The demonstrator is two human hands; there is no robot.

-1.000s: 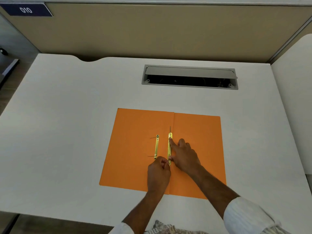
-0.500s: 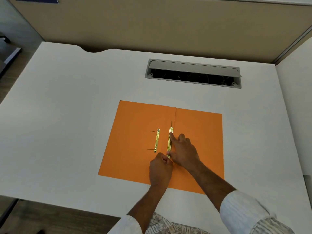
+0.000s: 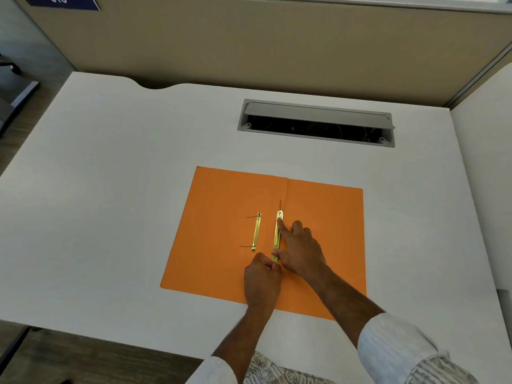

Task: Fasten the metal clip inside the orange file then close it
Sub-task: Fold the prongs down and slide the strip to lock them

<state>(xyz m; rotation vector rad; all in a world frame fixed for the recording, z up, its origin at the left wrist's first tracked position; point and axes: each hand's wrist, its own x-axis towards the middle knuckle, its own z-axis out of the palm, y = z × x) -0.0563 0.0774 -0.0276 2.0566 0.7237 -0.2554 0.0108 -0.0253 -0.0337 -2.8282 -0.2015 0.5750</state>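
The orange file lies open and flat on the white desk. A gold metal clip bar runs along the centre fold, one thin prong sticking out past its far end. My right hand presses on this bar, the index fingertip near its far end and the thumb at its near end. My left hand is closed, pinching the bar's near end. A second gold clip strip lies on the left flap, with two thin prongs pointing left.
A grey cable hatch stands open in the white desk behind the file. A beige partition rises at the back, and another desk surface adjoins on the right. The near desk edge runs just below the file.
Both hands stay on the clip bar at the fold with hardly any shift. The camera view has moved a little, so the file appears slightly higher in frame.
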